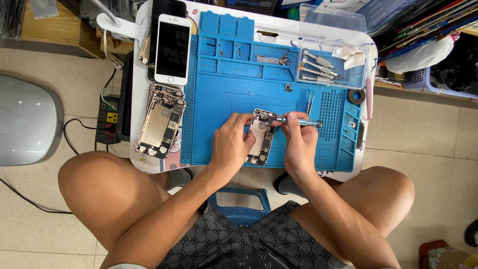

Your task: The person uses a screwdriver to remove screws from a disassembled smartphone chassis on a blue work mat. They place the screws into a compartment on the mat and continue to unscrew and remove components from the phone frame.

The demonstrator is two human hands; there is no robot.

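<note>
1. While your left hand [230,145] lies on the opened phone body [261,136], its fingers curl on the left edge and hold it.
2. Your right hand [298,141] is closed around a small screwdriver [298,121], tip at the phone's top.
3. Both rest on the blue mat [219,99]; further off lies a white phone [172,49].

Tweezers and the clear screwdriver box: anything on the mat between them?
Nothing: in the head view, bare blue mat separates the tweezers from the clear screwdriver box; a small metal part lies off to the left.
</note>
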